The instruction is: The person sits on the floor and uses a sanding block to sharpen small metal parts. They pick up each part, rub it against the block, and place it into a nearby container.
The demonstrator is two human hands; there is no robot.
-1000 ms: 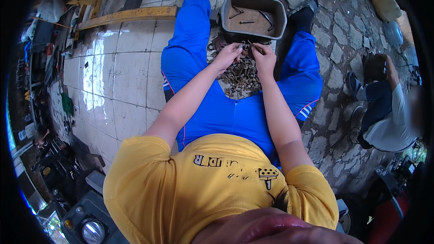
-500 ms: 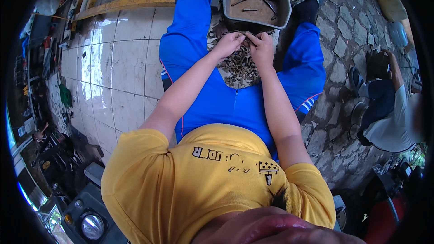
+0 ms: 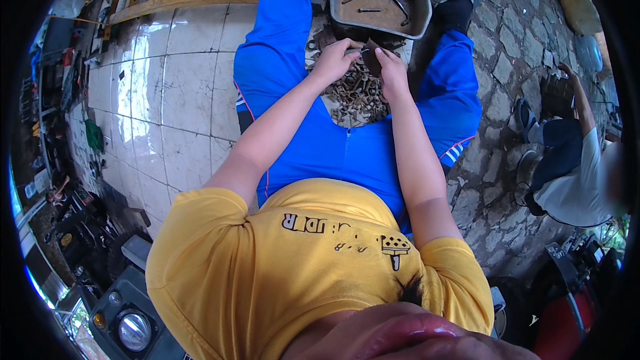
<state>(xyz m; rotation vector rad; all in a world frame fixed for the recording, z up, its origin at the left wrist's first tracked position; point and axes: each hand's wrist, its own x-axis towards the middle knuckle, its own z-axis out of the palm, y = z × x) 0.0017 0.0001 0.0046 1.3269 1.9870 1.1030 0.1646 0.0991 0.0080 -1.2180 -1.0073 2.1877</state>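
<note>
Between my knees, my left hand (image 3: 333, 61) is closed, its thumb and fingers pinching something small that I cannot make out. Facing it, my right hand (image 3: 392, 73) grips a dark brown sheet (image 3: 371, 58), perhaps sandpaper, which stands up from the thumb and fingers. The fingertips of both hands are close together. Below them spreads a heap of small rusty bolts and metal parts (image 3: 355, 101). Just beyond my hands stands a grey rectangular tub (image 3: 381, 29), with a few dark metal rods or bolts (image 3: 369, 11) lying on its bottom.
My legs in blue trousers (image 3: 270, 53) flank the heap. White tiles (image 3: 190, 93) lie to the left, with a yellow beam (image 3: 187, 4) at the far left. Stone paving (image 3: 490, 103) is on the right, where another person (image 3: 573, 173) sits. A vehicle headlight (image 3: 135, 331) is at lower left.
My hands have drawn slightly apart. The dark brown sheet now stands up visibly in my right hand, where before the fingers were bunched together over it.
</note>
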